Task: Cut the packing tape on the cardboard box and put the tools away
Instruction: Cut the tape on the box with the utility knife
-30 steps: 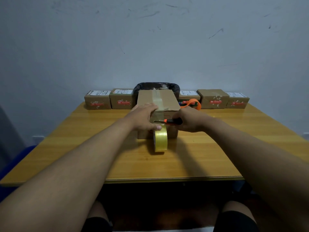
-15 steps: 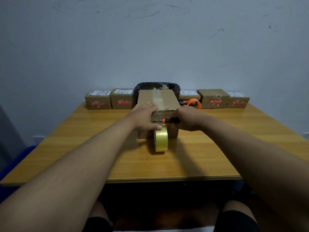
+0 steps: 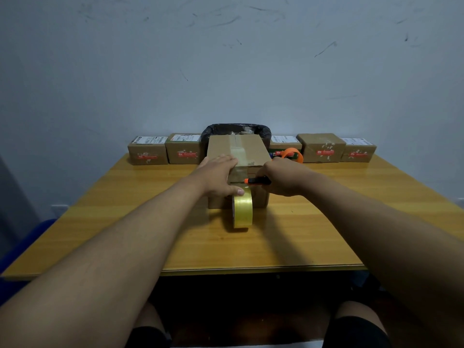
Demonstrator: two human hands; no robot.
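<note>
Cardboard box: we saw the cardboard box [image 3: 247,149] standing mid-table on the wooden table [image 3: 313,237], a strip of clear packing tape [image 3: 237,153] running down its top and over the near face.
Tape roll: the yellowish tape roll [image 3: 243,211] stood on edge, touching the box's near face.
Left hand: our left hand [image 3: 218,175] lay flat and spread on the box's near top edge, pressing, clasping nothing; the thumb reached down to just above the roll.
Right hand: our right hand [image 3: 282,178] was clenched around the utility knife [image 3: 257,181], orange and black, its thin blade pointing left across the taped near face.
Change: compared with a second before, we found the knife and right hand slightly nearer the box; left hand, box and roll had kept their places.
Behind: a black-lined bin [image 3: 238,129] sat behind the box; an orange tape dispenser [image 3: 291,154] lay near its right.
Writing: five small parcels [image 3: 322,146] lined the far edge, with white labels and red stickers; we could not read the print.
</note>
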